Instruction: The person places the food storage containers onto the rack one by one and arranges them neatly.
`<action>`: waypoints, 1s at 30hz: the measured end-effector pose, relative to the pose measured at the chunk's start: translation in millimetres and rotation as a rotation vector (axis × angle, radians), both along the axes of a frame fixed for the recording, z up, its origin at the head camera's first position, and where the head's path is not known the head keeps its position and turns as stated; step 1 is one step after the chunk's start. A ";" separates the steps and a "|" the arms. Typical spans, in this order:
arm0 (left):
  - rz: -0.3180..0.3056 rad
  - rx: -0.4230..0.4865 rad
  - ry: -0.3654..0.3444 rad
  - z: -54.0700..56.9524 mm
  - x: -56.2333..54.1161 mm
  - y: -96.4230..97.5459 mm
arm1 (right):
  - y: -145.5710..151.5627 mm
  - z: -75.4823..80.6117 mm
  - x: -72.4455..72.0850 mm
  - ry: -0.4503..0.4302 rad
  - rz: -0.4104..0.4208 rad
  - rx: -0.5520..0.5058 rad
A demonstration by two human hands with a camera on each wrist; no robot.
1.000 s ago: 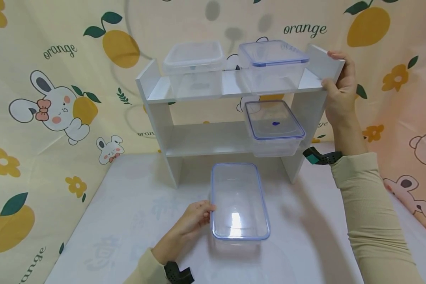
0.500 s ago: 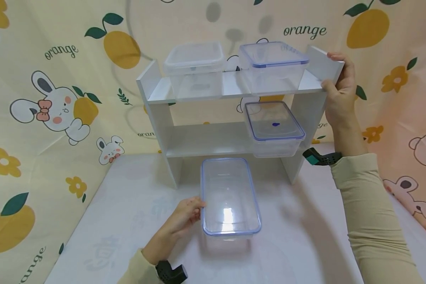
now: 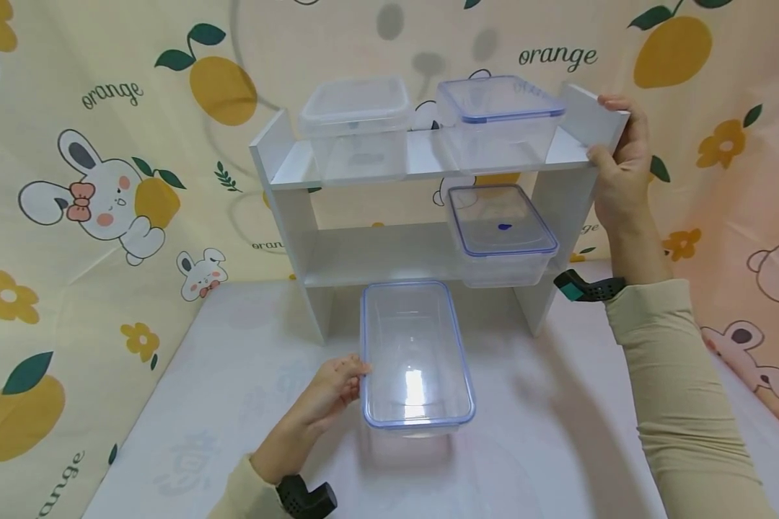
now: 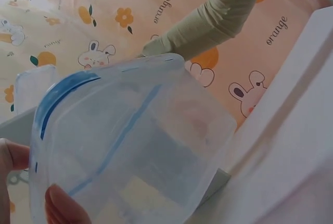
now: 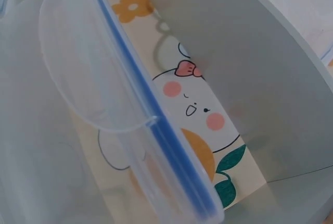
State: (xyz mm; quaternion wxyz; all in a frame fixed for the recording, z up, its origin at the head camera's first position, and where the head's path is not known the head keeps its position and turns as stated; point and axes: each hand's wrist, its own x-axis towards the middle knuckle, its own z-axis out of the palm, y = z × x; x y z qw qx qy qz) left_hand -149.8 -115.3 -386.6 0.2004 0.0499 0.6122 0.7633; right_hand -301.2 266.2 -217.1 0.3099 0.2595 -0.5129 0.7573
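Note:
My left hand [image 3: 327,393] pinches the left rim of a clear plastic food container [image 3: 415,353] with a blue-edged lid. This container is in front of the white shelf [image 3: 383,252], above its shadow on the table. In the left wrist view, a thumb and fingertip [image 4: 62,206] hold the container [image 4: 135,146] at its lid edge. My right hand [image 3: 626,162] grips the top of the shelf's right side panel. Another blue-rimmed container [image 3: 503,223] sits at the right of the middle shelf. The right wrist view shows a blue-edged container [image 5: 104,78] beside a grey-looking panel, without the hand.
On the top shelf stand a container with a frosted white lid [image 3: 355,130] at left and a blue-edged one [image 3: 501,119] at right. A white tabletop [image 3: 234,404] lies beneath. Behind hangs a patterned cloth [image 3: 104,43] with oranges and rabbits.
My left hand has moved the container left and slightly toward the shelf, mostly in the first half second. The right hand stays on the side panel.

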 end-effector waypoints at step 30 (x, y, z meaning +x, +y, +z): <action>0.026 -0.021 0.151 36.0 3.5 -16.5 | 1.3 -0.2 -0.6 0.010 0.005 0.012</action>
